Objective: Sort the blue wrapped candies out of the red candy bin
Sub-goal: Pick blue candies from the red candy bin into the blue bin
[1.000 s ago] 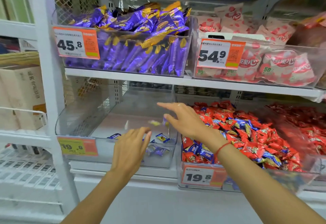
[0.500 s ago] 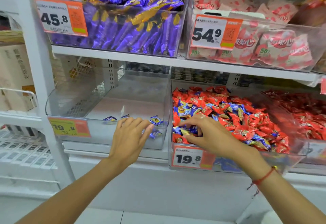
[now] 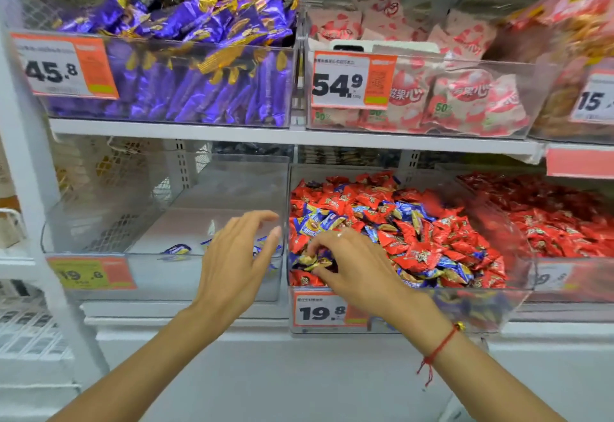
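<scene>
Clear bin on the left [image 3: 99, 228]: we count only a few blue wrapped candies [image 3: 176, 249] on its floor near the front wall, so we judge the sorting barely begun.
Left hand [image 3: 232, 262]: we hold it over the clear bin's front edge, fingers loose and spread, gripping nothing; it hides part of the sorted candies.
Right hand [image 3: 352, 265]: we have it down in the front left corner of the red candy bin [image 3: 465, 308], fingertips curled around a blue and gold wrapper; we cannot tell if it is lifted free of the heap.
Red candy bin: we see many blue pieces mixed among the red candies [image 3: 428, 248], thickest along the front and in a band across the middle.
Left to do: by our judgement nearly all of it; more blue may lie buried under the red.
</scene>
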Available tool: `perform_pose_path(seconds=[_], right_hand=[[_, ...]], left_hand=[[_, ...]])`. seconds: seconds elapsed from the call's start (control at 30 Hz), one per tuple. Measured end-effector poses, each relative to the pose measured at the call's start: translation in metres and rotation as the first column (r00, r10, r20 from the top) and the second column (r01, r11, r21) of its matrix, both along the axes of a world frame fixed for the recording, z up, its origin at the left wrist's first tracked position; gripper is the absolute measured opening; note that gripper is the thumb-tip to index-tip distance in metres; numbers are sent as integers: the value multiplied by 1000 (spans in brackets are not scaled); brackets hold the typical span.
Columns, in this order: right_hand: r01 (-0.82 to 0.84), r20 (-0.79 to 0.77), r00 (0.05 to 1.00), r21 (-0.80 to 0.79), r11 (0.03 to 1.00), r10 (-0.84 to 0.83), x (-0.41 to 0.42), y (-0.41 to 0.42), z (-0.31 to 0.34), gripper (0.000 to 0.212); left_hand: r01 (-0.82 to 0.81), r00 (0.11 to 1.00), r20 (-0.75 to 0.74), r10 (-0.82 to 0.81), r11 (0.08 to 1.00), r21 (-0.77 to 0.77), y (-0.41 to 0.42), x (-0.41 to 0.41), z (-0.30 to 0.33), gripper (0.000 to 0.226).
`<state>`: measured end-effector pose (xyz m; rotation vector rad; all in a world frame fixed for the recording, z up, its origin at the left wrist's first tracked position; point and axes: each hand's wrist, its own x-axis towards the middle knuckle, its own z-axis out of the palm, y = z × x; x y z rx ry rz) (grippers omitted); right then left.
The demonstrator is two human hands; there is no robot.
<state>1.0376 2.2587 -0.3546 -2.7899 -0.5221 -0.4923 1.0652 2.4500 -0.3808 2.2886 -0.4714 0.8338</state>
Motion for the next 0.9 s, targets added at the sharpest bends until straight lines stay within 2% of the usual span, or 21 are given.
perform_pose_path(seconds=[0.07, 0.2, 0.33, 0.47, 0.57, 0.63, 0.7, 0.77, 0.83, 0.9], right_hand=[[8, -10, 1000, 54, 999, -8, 0, 0, -1, 26], [-82, -4, 997, 127, 988, 83, 2, -4, -4, 33], [-38, 59, 998, 149, 988, 29, 6, -11, -2, 32], [58, -5, 998, 379, 924, -61, 3, -27, 2, 26], [99, -72, 995, 541, 835, -72, 0, -42, 10, 27], [151, -153, 987, 720, 678, -58, 1, -53, 18, 25], [239, -268, 963, 839, 489, -10, 2, -61, 23, 37], [281, -321, 946, 875, 395, 37, 0, -64, 26, 42], [279, -321, 945, 892, 357, 65, -1, -64, 26, 44], [270, -310, 948, 901, 338, 69, -2, -62, 26, 45]], left_hand=[[64, 998, -2, -64, 997, -46, -10, 1, 9, 27], [131, 989, -49, -138, 985, -116, -24, 4, 16, 12], [129, 988, -72, -135, 987, -92, -31, 6, 7, 21], [102, 994, -39, -105, 991, -84, -32, 4, 7, 29], [60, 990, 123, -70, 995, 80, -35, 10, 18, 19], [47, 984, 151, -93, 958, 283, -43, 18, 31, 17], [55, 991, 74, -108, 857, 513, -56, 26, 38, 27], [15, 998, 34, -52, 737, 675, -65, 32, 40, 34], [-18, 999, 47, -23, 690, 723, -68, 33, 42, 32], [2, 996, 66, -64, 729, 685, -64, 33, 42, 28]])
